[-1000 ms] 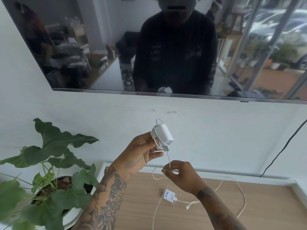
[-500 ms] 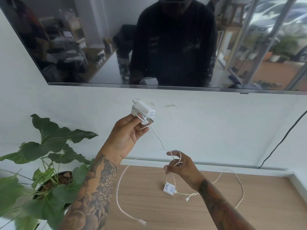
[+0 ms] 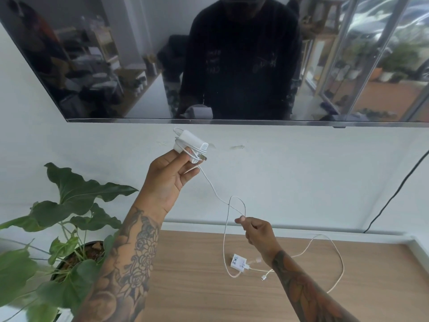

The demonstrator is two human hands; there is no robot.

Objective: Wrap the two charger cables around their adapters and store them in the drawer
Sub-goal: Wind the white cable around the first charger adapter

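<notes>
My left hand (image 3: 170, 180) holds a white adapter (image 3: 190, 142) up in front of the wall, with a few turns of its white cable (image 3: 214, 190) wound around it. The cable runs down and right to my right hand (image 3: 256, 232), which pinches it in a small loop above the wooden top. A second white adapter (image 3: 239, 263) lies flat on the wooden top (image 3: 197, 287) below my right hand, its own cable (image 3: 334, 249) sprawled in a wide loop to the right. No drawer is in view.
A leafy potted plant (image 3: 69, 228) stands at the left edge of the wooden top. A dark wall-mounted screen (image 3: 209, 59) hangs above and reflects the person. A black cord (image 3: 394, 196) runs down the wall at the right.
My left hand has risen and moved left with the adapter, drawing the cable out. My right hand has stayed low on the cable, which has slid through it into a loop.
</notes>
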